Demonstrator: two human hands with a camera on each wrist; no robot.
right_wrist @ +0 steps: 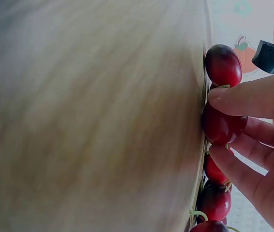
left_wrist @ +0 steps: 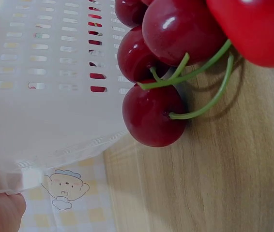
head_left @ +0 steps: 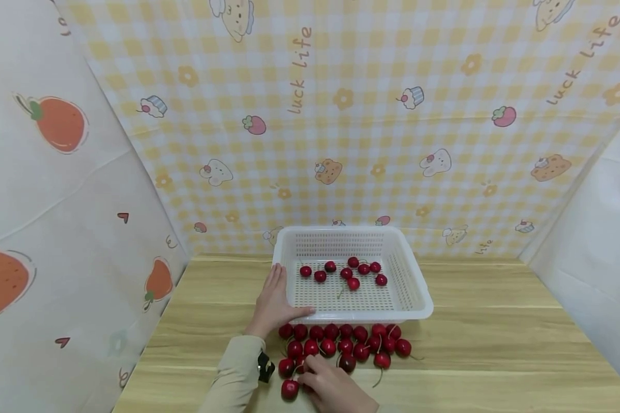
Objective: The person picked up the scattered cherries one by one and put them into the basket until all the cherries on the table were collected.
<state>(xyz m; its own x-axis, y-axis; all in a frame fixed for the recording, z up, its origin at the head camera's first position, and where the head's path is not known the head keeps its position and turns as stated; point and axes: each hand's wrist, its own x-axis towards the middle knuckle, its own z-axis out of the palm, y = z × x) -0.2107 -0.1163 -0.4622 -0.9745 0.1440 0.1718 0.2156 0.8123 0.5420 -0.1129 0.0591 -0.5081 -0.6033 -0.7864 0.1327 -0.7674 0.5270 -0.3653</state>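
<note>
A white plastic basket [head_left: 361, 315] with slotted walls stands at the back of the table, several red cherries [head_left: 353, 284] scattered on its floor. My left hand [head_left: 276, 304] grips its front left corner, thumb along the front rim and fingers over the left side. Rows of loose cherries [head_left: 345, 346], some with green stems, lie in front of the basket. Low in the head view, my right hand [head_left: 333, 384] is at the near left end of these rows. In the right wrist view it pinches a dark red cherry [right_wrist: 219, 126] between thumb and fingers, with other cherries close on both sides.
The wooden table [head_left: 496, 332] extends to both sides of the basket. Behind it hangs a yellow checked cloth [head_left: 341, 143], and a white printed cloth [head_left: 82, 189] hangs at the left. A black strap [head_left: 265, 367] is on the left wrist.
</note>
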